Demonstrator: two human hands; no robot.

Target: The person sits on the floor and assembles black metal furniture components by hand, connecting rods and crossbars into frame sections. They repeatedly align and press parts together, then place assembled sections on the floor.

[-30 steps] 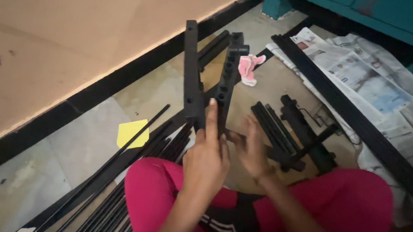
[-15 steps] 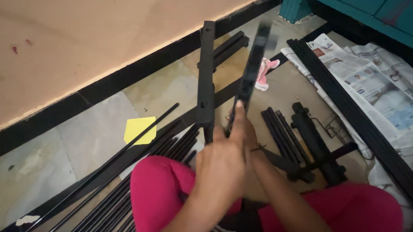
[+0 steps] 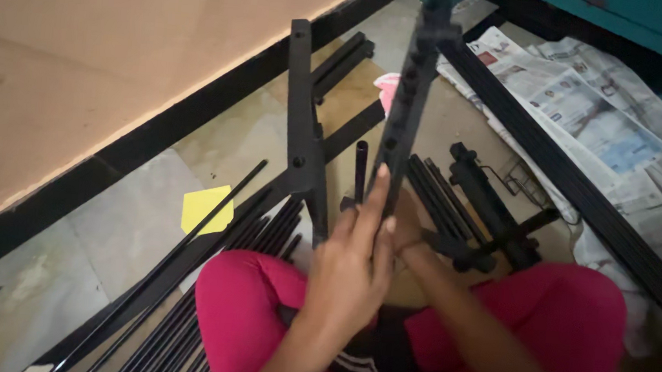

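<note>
Since the earlier frame the perforated bar (image 3: 410,98) had tilted further right, away from the flat bar (image 3: 302,121) standing beside it. The left hand (image 3: 352,266) clasped the perforated bar's lower end; the right hand (image 3: 408,233) sat behind it, its grip hidden. Both bars were matte black metal, above round rods (image 3: 180,308) on the tiled floor (image 3: 107,231).

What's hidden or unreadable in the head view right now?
- Right hand: mostly covered by the left hand, so its grip is unclear.
- Perforated black bar: motion-blurred, with its top cut by the frame edge.
- Black rods: lower ends run off the bottom edge.
- Newspaper print: too small to read.
</note>
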